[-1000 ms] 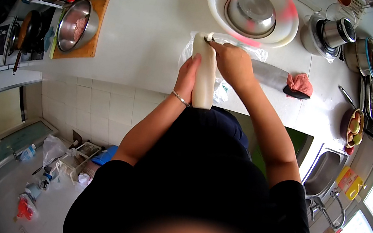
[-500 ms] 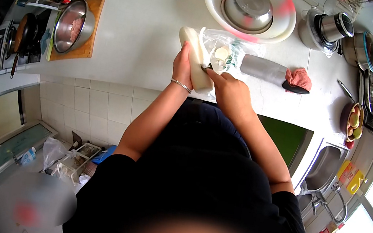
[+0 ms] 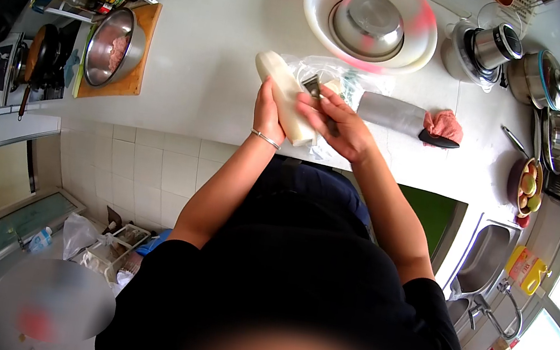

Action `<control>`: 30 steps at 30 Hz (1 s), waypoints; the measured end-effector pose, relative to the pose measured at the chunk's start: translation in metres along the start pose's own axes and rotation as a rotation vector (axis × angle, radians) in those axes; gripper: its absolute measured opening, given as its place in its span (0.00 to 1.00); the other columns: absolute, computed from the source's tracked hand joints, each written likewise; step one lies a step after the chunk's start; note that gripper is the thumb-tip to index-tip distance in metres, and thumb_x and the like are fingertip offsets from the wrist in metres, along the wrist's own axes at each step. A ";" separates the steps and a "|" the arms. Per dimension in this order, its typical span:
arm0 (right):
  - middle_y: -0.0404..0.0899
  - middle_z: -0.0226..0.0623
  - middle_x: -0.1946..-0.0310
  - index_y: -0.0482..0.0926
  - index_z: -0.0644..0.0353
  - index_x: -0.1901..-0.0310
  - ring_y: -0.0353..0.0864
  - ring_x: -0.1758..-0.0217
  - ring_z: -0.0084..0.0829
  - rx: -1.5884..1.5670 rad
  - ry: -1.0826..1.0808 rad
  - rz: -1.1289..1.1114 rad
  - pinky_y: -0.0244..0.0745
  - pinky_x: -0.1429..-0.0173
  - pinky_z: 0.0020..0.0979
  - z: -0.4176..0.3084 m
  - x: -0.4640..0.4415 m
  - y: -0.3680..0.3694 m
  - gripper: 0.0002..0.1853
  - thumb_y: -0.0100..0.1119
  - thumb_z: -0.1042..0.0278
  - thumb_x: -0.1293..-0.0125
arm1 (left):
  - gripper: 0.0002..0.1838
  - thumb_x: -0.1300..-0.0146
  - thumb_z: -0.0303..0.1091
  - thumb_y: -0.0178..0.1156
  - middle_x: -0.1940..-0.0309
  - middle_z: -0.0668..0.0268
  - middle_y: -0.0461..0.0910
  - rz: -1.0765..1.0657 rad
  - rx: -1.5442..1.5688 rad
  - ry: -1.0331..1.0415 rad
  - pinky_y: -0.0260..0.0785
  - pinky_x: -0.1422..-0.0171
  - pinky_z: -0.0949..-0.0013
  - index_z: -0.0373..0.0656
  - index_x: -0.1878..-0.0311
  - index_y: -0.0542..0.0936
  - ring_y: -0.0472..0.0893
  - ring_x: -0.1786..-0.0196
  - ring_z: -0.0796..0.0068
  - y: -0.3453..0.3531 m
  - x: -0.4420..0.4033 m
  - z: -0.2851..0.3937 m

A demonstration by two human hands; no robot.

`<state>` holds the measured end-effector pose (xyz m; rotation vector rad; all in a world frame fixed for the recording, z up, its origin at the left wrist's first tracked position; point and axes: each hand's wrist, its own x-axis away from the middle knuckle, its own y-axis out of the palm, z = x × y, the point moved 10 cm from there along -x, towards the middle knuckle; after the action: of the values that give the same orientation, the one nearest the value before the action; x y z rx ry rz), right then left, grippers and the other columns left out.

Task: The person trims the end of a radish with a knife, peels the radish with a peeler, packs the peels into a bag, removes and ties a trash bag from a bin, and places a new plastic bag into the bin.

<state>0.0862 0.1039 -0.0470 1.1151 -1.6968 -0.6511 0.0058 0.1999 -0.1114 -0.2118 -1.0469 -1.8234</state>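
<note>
A long white radish [image 3: 283, 94], pale all along its length, slants over the counter's front edge. My left hand [image 3: 270, 112] is closed round its near side, with a silver bangle at the wrist. My right hand [image 3: 346, 128] grips a metal peeler [image 3: 313, 86], its head pointing up and away beside the radish. Some fingers of that hand are stretched out towards the radish; the peeler's handle is mostly hidden in the palm. Behind both hands lies a clear plastic bag [image 3: 370, 81] with pale pieces near it.
A broad-bladed knife [image 3: 391, 112] with a black handle lies right of my hands, by a red cloth [image 3: 444, 125]. Farther back stands a large basin [image 3: 312, 6] holding a metal bowl [image 3: 371, 22]. At left, a steel bowl of meat [image 3: 102, 40] sits on a wooden board [image 3: 141, 46].
My right hand has turned and lifted the peeler off the radish, its fingers loosening outward. The radish and my left hand have shifted slightly left and nearer.
</note>
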 end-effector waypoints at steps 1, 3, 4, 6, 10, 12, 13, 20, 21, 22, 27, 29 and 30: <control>0.71 0.49 0.40 0.58 0.65 0.33 0.75 0.40 0.35 0.001 -0.001 -0.002 0.75 0.42 0.27 0.004 -0.007 -0.010 0.23 0.43 0.72 0.27 | 0.28 0.31 0.54 0.44 0.50 0.59 0.74 -0.016 0.007 0.009 0.70 0.43 0.60 0.40 0.41 0.67 0.76 0.47 0.64 0.002 0.001 0.001; 0.71 0.51 0.41 0.56 0.65 0.31 0.75 0.41 0.37 0.346 -0.175 0.285 0.72 0.37 0.31 -0.009 -0.021 -0.060 0.24 0.42 0.72 0.27 | 0.28 0.31 0.54 0.43 0.50 0.59 0.74 0.007 0.000 -0.016 0.71 0.43 0.61 0.40 0.41 0.67 0.76 0.47 0.65 0.008 0.015 0.009; 0.72 0.51 0.42 0.53 0.65 0.30 0.76 0.42 0.37 0.523 -0.216 0.324 0.72 0.38 0.32 -0.019 -0.019 -0.067 0.26 0.41 0.71 0.27 | 0.27 0.31 0.54 0.43 0.50 0.59 0.74 0.032 -0.010 -0.053 0.71 0.44 0.61 0.40 0.42 0.67 0.76 0.47 0.65 0.008 0.022 0.011; 0.81 0.40 0.56 0.65 0.63 0.35 0.81 0.52 0.30 0.942 -0.247 0.350 0.76 0.50 0.31 -0.041 -0.019 -0.063 0.22 0.44 0.70 0.30 | 0.30 0.33 0.58 0.44 0.48 0.60 0.73 -0.033 -0.021 -0.071 0.71 0.43 0.60 0.42 0.40 0.66 0.75 0.46 0.65 0.002 0.016 0.009; 0.83 0.37 0.69 0.78 0.54 0.45 0.82 0.67 0.35 1.521 -0.529 0.281 0.74 0.62 0.33 -0.075 -0.018 0.020 0.18 0.49 0.71 0.35 | 0.32 0.34 0.62 0.46 0.47 0.61 0.73 -0.009 -0.201 0.032 0.72 0.44 0.61 0.45 0.38 0.65 0.75 0.46 0.66 0.009 0.017 0.013; 0.82 0.39 0.70 0.78 0.53 0.45 0.82 0.68 0.35 1.652 -0.591 0.245 0.74 0.62 0.33 -0.079 -0.027 0.044 0.18 0.49 0.70 0.35 | 0.30 0.32 0.60 0.46 0.49 0.63 0.73 -0.060 -0.228 0.061 0.72 0.45 0.63 0.46 0.39 0.65 0.76 0.48 0.69 0.019 0.022 0.015; 0.82 0.40 0.70 0.78 0.53 0.44 0.82 0.68 0.35 1.782 -0.650 0.212 0.74 0.61 0.34 -0.080 -0.032 0.059 0.18 0.50 0.70 0.35 | 0.29 0.32 0.59 0.46 0.50 0.64 0.73 -0.096 -0.237 0.060 0.72 0.46 0.64 0.46 0.40 0.65 0.76 0.48 0.70 0.023 0.022 0.014; 0.83 0.42 0.68 0.83 0.45 0.51 0.81 0.64 0.43 2.010 -0.579 0.182 0.75 0.59 0.40 -0.090 -0.062 0.075 0.14 0.51 0.64 0.36 | 0.29 0.31 0.60 0.46 0.53 0.65 0.74 -0.107 -0.295 0.066 0.73 0.48 0.65 0.44 0.41 0.66 0.77 0.51 0.72 0.030 0.021 0.011; 0.83 0.42 0.64 0.83 0.41 0.51 0.82 0.62 0.44 2.053 -0.570 0.182 0.76 0.57 0.41 -0.089 -0.062 0.075 0.15 0.50 0.63 0.35 | 0.29 0.31 0.59 0.45 0.54 0.65 0.75 -0.106 -0.297 0.060 0.74 0.49 0.65 0.44 0.41 0.67 0.77 0.53 0.72 0.030 0.019 0.012; 0.83 0.42 0.65 0.83 0.42 0.51 0.82 0.62 0.44 2.071 -0.563 0.203 0.76 0.58 0.41 -0.087 -0.061 0.071 0.15 0.50 0.64 0.36 | 0.28 0.31 0.59 0.45 0.55 0.65 0.75 -0.104 -0.299 0.048 0.74 0.51 0.65 0.44 0.42 0.68 0.78 0.54 0.71 0.029 0.018 0.010; 0.82 0.43 0.69 0.82 0.46 0.51 0.82 0.64 0.44 2.139 -0.563 0.218 0.75 0.61 0.41 -0.072 -0.041 0.062 0.16 0.50 0.67 0.38 | 0.27 0.30 0.58 0.43 0.56 0.64 0.76 -0.087 -0.212 0.009 0.75 0.54 0.65 0.44 0.43 0.70 0.79 0.56 0.71 0.029 0.006 0.001; 0.82 0.43 0.69 0.82 0.44 0.50 0.82 0.65 0.44 2.128 -0.586 0.236 0.76 0.63 0.42 -0.063 -0.025 0.056 0.17 0.50 0.68 0.39 | 0.27 0.30 0.59 0.41 0.56 0.64 0.77 -0.075 -0.165 -0.040 0.76 0.54 0.63 0.45 0.43 0.70 0.79 0.55 0.69 0.029 -0.003 -0.002; 0.82 0.43 0.66 0.81 0.44 0.48 0.81 0.65 0.46 2.074 -0.564 0.220 0.75 0.61 0.42 -0.060 -0.017 0.055 0.17 0.50 0.68 0.37 | 0.28 0.30 0.60 0.39 0.55 0.63 0.77 -0.107 -0.163 -0.071 0.76 0.52 0.61 0.45 0.42 0.69 0.79 0.55 0.68 0.031 -0.006 -0.003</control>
<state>0.1222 0.1471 0.0136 1.9628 -2.7704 1.5753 0.0353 0.1976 -0.0990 -0.3254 -0.9744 -2.0132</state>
